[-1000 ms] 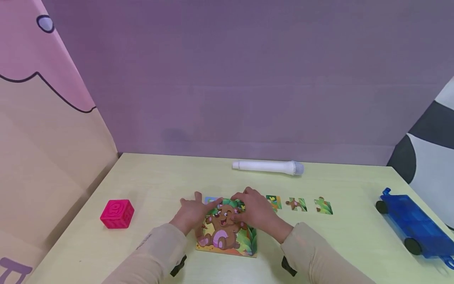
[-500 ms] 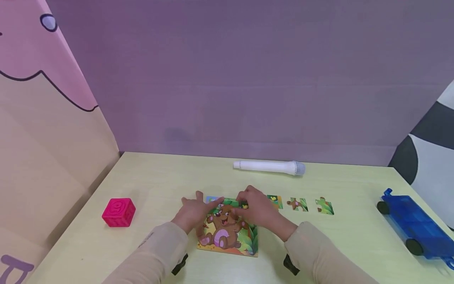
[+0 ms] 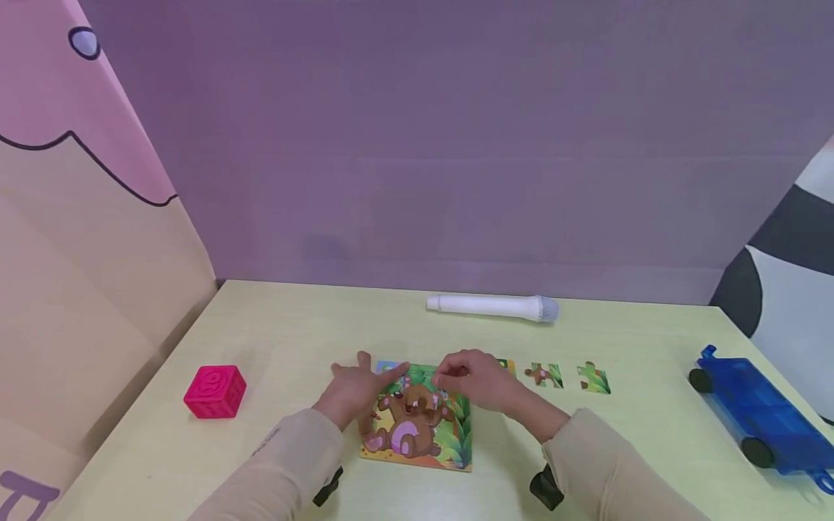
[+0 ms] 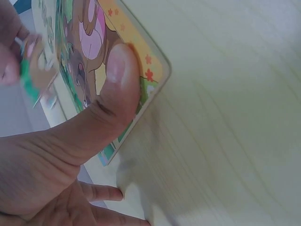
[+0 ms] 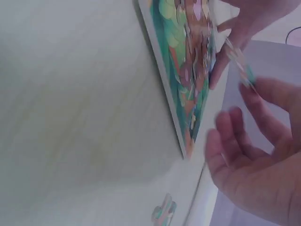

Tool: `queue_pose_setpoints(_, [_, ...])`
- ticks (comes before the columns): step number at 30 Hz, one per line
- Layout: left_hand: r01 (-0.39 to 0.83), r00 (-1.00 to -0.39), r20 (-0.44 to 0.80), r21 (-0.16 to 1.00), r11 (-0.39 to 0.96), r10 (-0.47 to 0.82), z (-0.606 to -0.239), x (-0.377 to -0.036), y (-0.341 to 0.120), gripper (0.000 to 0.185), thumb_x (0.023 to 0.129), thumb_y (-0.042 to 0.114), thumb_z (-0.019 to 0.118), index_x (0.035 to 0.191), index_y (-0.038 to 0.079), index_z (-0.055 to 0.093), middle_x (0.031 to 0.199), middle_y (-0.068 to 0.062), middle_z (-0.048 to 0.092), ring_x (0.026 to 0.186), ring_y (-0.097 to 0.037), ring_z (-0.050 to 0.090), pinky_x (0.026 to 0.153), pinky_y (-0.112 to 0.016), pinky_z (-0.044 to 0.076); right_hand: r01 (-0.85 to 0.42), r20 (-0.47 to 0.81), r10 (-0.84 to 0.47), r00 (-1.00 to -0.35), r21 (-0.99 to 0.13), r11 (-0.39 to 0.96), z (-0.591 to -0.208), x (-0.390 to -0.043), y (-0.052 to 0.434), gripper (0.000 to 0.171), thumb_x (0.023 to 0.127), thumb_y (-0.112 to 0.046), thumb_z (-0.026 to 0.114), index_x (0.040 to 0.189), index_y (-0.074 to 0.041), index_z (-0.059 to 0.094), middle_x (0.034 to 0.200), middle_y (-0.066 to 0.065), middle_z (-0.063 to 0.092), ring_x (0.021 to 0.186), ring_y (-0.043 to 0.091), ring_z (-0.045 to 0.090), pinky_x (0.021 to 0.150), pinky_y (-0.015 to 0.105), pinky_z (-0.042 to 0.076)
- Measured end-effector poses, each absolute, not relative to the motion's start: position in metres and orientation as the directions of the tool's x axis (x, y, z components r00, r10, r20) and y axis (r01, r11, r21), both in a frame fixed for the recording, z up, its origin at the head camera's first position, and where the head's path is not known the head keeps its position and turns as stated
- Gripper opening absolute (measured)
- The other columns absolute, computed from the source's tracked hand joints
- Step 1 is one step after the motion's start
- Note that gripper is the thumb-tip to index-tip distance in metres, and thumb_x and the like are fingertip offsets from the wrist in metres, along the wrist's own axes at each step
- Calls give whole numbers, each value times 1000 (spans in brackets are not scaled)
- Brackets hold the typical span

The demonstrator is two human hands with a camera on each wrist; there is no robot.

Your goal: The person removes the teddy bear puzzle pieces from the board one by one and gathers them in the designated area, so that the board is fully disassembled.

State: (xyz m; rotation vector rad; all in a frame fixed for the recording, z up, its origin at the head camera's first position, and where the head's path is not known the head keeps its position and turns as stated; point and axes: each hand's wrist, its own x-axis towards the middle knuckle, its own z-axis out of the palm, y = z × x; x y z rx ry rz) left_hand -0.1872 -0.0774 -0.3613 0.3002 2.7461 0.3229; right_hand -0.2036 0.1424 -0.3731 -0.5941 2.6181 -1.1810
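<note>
A bear picture puzzle [image 3: 423, 443] lies flat on the table in the head view. My left hand [image 3: 353, 391] rests at its left side, fingers spread on the table; in the left wrist view the thumb [image 4: 121, 70] presses on the picture near a corner. Between thumb and fingertips, my right hand [image 3: 481, 380] pinches a puzzle piece [image 5: 241, 63], brown and green in the left wrist view, raised above the puzzle. The right hand's other fingers are bent and hold nothing. Part of the puzzle's upper right is hidden behind this hand.
Two loose puzzle pieces [image 3: 546, 375] [image 3: 594, 378] lie right of the puzzle, another [image 3: 508, 367] partly behind the right hand. A white microphone [image 3: 491, 307] lies at the back, a pink cube [image 3: 216, 391] at left, a blue toy wagon [image 3: 769, 412] at right.
My right hand has lifted off the puzzle's upper part, taking a piece with it, and its wrist has shifted slightly right. The left hand has stayed in place.
</note>
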Motion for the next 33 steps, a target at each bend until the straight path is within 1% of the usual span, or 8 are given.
queue_pose_setpoints(3, [172, -915, -313, 271, 947, 256, -361, -187, -78, 108, 66, -5, 92, 155, 35, 44, 160, -33, 22, 135, -70, 25, 66, -47, 60, -282, -72, -487, -870, -738, 613, -376, -198, 145, 14, 99, -21, 67, 90, -12, 72, 88, -1, 63, 80, 16, 55, 70, 33, 47])
queue_pose_setpoints(7, [187, -916, -297, 281, 941, 271, -362, -187, -79, 108, 65, -6, 91, 155, 34, 45, 159, -34, 23, 133, -72, 25, 66, -48, 60, -337, -51, -489, -871, -662, 669, -381, -192, 146, 9, 96, -20, 70, 90, -13, 71, 87, -2, 58, 77, 14, 51, 66, 31, 45])
queue_pose_setpoints(9, [189, -915, -294, 289, 938, 275, -362, -187, -79, 108, 66, -6, 91, 154, 34, 45, 159, -35, 23, 133, -72, 25, 65, -48, 59, -365, -36, -488, -872, -618, 697, -383, -189, 145, 10, 93, -22, 75, 93, -12, 72, 89, -1, 58, 78, 14, 52, 67, 32, 46])
queue_pose_setpoints(14, [182, -914, -306, 280, 943, 267, -362, -187, -79, 111, 63, -1, 94, 155, 35, 44, 159, -34, 22, 134, -72, 25, 66, -49, 59, -455, 4, -514, -858, -473, 755, -387, -182, 140, 35, 82, -33, 86, 106, -10, 75, 94, -1, 55, 81, 14, 49, 68, 32, 46])
queue_pose_setpoints(18, [194, -913, -306, 258, 947, 270, -361, -188, -80, 111, 62, 3, 96, 155, 34, 44, 159, -34, 23, 133, -71, 27, 72, -54, 59, -517, 59, -541, -839, -395, 759, -389, -178, 136, 42, 77, -34, 90, 106, -8, 76, 90, -3, 52, 78, 14, 44, 62, 28, 41])
queue_pose_setpoints(25, [202, -912, -301, 259, 944, 278, -362, -189, -80, 109, 63, 1, 94, 155, 34, 44, 158, -35, 23, 132, -72, 28, 74, -55, 59, -530, 52, -558, -828, -394, 751, -386, -180, 135, 37, 78, -29, 89, 103, -5, 76, 88, -3, 51, 79, 13, 44, 64, 28, 42])
queue_pose_setpoints(29, [190, -913, -304, 271, 944, 272, -361, -188, -79, 111, 62, 1, 95, 155, 34, 44, 159, -35, 23, 132, -72, 27, 69, -51, 59, -549, 51, -576, -816, -381, 744, -385, -180, 139, 35, 81, -27, 87, 106, -6, 76, 90, -3, 52, 80, 13, 45, 65, 29, 42])
queue_pose_setpoints(33, [174, -913, -308, 297, 939, 267, -360, -187, -79, 111, 62, -1, 95, 155, 34, 44, 159, -34, 22, 134, -72, 24, 65, -49, 59, -557, 71, -582, -810, -401, 727, -384, -181, 146, 37, 83, -29, 85, 112, -8, 76, 97, -3, 56, 82, 13, 51, 68, 30, 47])
